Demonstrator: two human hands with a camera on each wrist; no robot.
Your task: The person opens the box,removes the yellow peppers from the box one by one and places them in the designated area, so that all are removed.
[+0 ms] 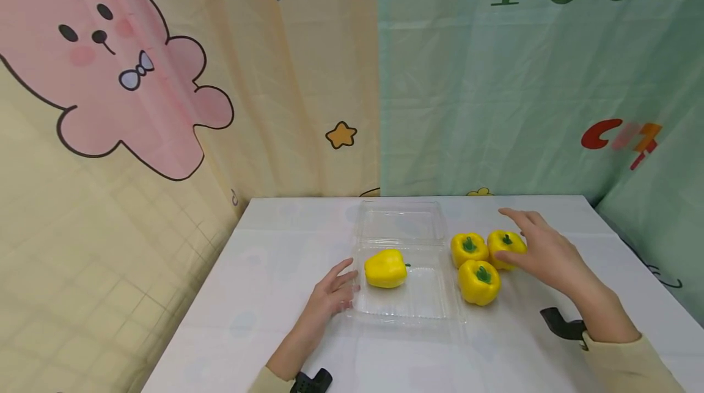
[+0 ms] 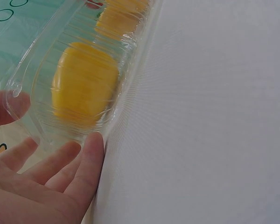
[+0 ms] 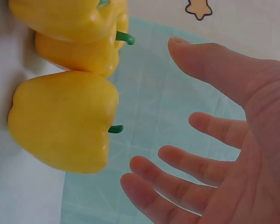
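A clear plastic clamshell box (image 1: 429,307) lies unfolded on the table, its lid (image 1: 401,222) laid back on the far side. One yellow bell pepper (image 1: 385,269) lies on its side in the left part of the box, stem to the right. My left hand (image 1: 330,295) touches the box's left edge, its fingertips (image 2: 94,142) against the clear wall. Right of the box, three yellow bell peppers (image 1: 480,283) stand close together, stems up. My right hand (image 1: 550,255) hovers over the far right pepper (image 3: 65,121), thumb and fingers spread, holding nothing.
The table (image 1: 264,271) has a white cover. Behind it hang a cream curtain (image 1: 297,75) with a pink bear and a green curtain (image 1: 467,93) with lettering. Black wrist mounts (image 1: 563,324) sit at both wrists, low over the table.
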